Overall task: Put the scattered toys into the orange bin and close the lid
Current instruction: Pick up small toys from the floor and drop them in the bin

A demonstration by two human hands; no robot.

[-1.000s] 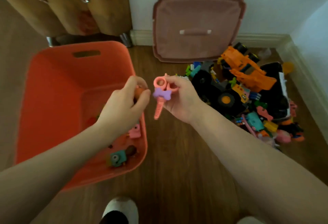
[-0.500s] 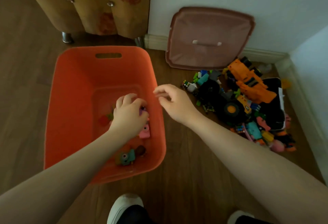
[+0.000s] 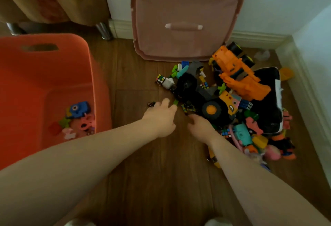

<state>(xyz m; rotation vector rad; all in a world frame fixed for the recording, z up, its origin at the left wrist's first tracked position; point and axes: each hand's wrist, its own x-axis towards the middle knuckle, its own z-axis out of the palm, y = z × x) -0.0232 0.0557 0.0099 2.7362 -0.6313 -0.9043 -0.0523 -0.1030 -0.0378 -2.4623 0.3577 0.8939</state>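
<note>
Wooden floor (image 3: 161, 181) meets white walls at a corner, where the toy pile (image 3: 232, 100) lies below the leaning lid (image 3: 184, 10). Orange bin (image 3: 44, 75) stands open at left. Left hand (image 3: 161, 118) and right hand (image 3: 200, 127) reach the pile's edge, fingers loosely curled, holding nothing visible.

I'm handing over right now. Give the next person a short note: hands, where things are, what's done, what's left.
Left hand: at the pile's edge, fingers by a small green piece; grip unclear.
Right hand: low at the toy pile; grip unclear.
Orange bin: open, a few small toys inside.
Lid: leaning against the wall.
Left: most of the pile, then the lid.
</note>
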